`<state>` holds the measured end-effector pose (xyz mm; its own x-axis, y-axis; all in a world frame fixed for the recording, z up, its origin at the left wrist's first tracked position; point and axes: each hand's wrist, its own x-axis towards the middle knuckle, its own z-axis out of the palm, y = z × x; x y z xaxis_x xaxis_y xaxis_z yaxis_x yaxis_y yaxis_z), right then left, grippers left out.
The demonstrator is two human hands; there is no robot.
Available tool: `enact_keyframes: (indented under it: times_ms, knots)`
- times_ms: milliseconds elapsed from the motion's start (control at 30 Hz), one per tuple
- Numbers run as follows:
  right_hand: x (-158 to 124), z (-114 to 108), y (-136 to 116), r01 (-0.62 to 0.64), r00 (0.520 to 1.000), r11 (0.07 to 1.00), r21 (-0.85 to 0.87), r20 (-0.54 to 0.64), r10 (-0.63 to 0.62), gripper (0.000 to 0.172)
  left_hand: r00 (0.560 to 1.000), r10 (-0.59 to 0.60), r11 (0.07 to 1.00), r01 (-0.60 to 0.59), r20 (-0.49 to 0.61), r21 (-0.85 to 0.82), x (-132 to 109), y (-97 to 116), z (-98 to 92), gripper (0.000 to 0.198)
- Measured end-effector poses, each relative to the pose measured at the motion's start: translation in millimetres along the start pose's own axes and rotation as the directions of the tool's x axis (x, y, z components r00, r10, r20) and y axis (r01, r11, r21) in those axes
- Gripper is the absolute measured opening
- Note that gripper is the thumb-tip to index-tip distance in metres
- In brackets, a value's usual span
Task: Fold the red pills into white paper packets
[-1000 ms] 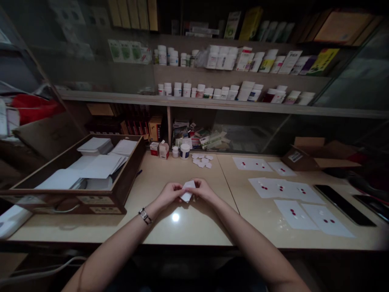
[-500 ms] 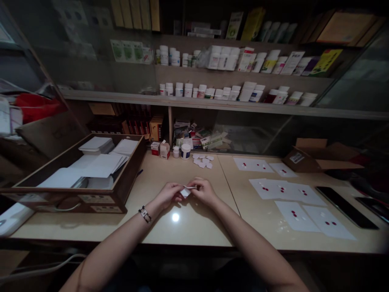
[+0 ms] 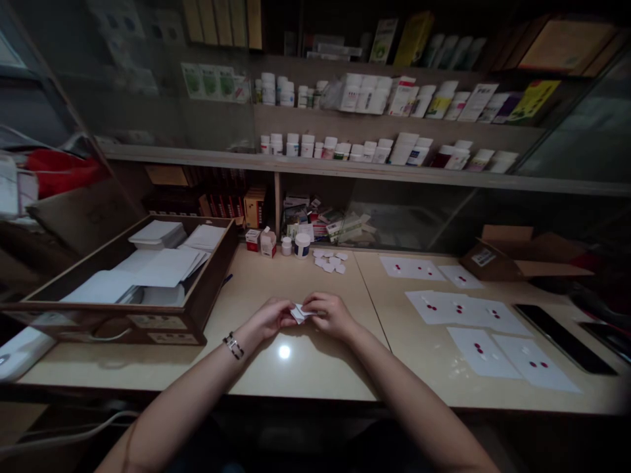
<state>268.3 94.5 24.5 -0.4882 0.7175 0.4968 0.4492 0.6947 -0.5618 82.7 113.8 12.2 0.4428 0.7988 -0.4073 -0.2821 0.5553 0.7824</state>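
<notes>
A small folded white paper [image 3: 300, 314] is pinched between my two hands above the tabletop. My left hand [image 3: 272, 318] grips its left side, and a bracelet circles that wrist. Fingers of my right hand [image 3: 331, 315] are closed on its right side. Beyond them lies a group of small folded paper packets [image 3: 331, 261], beside a white jar with a blue label [image 3: 302, 246] and a smaller white bottle [image 3: 286, 246]. On the right, white sheets [image 3: 461, 307] lie flat with red and white pills on them.
A wooden drawer [image 3: 194, 315] holding stacks of white paper stands at the left. Two small boxes [image 3: 260, 242] are near the shelf. At the right are a black phone [image 3: 564, 338] and an open cardboard box [image 3: 522, 259]. Bottles line the shelves [image 3: 315, 159] behind.
The paper between my hands has been folded or turned and now looks flatter. My right fingers have shifted slightly left over it. The whole view has moved slightly.
</notes>
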Motion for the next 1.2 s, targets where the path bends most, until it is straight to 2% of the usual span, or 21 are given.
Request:
enact_keyframes:
  times_ms: [100,233,333,500,600,700,800,867,933,1067,1200]
  knots:
    - [0.1,0.3,0.8,-0.011,1.000,0.999,0.033,0.004,0.011,0.027,1.000,-0.014,1.000,0.014,0.006,-0.007,-2.3,2.0,-1.2,0.011]
    - [0.4,1.1,2.0,-0.030,0.999,0.994,0.109,-0.037,0.034,0.026,0.998,0.037,0.999,-0.036,0.053,-0.022,-3.9,3.4,-3.5,0.003]
    - [0.2,1.8,2.2,-0.023,0.997,0.992,0.124,-0.068,0.032,0.025,0.996,0.071,0.996,-0.068,0.058,-0.050,-2.8,3.1,-5.6,0.011]
    - [-0.8,0.2,-2.0,0.005,0.999,0.996,0.085,-0.048,-0.001,0.026,0.997,0.072,0.996,-0.073,-0.023,-0.042,-3.3,4.7,-4.3,0.014]
    - [-0.3,-3.2,-7.5,-0.058,0.998,0.994,0.091,-0.010,0.059,0.026,0.992,0.096,0.994,-0.092,-0.078,0.053,-6.4,6.7,-0.8,0.015]
    - [2.1,-3.9,-11.1,-0.160,0.987,0.966,0.205,0.025,0.158,0.024,0.974,0.192,0.970,-0.170,-0.116,0.174,-8.8,6.9,2.3,0.018]
    - [5.7,1.7,-10.1,-0.347,0.935,0.879,0.328,0.050,0.351,0.020,0.952,0.281,0.932,-0.240,-0.124,0.273,-8.9,5.6,4.6,0.021]
    - [7.7,7.1,-7.6,-0.494,0.867,0.801,0.340,0.114,0.486,0.025,0.942,0.309,0.921,-0.263,-0.128,0.286,-7.8,4.4,6.1,0.022]
    - [8.7,11.2,-5.3,-0.583,0.809,0.741,0.332,0.149,0.569,0.030,0.941,0.307,0.929,-0.264,-0.144,0.260,-6.2,3.2,7.2,0.025]
    - [8.0,10.5,-5.3,-0.622,0.761,0.704,0.343,0.052,0.647,0.024,0.958,0.247,0.944,-0.204,-0.143,0.261,-4.3,1.4,8.6,0.030]
    - [7.2,3.7,-11.5,-0.643,0.742,0.699,0.313,0.030,0.670,0.021,0.953,0.288,0.892,-0.231,-0.096,0.388,-7.0,1.8,10.2,0.029]
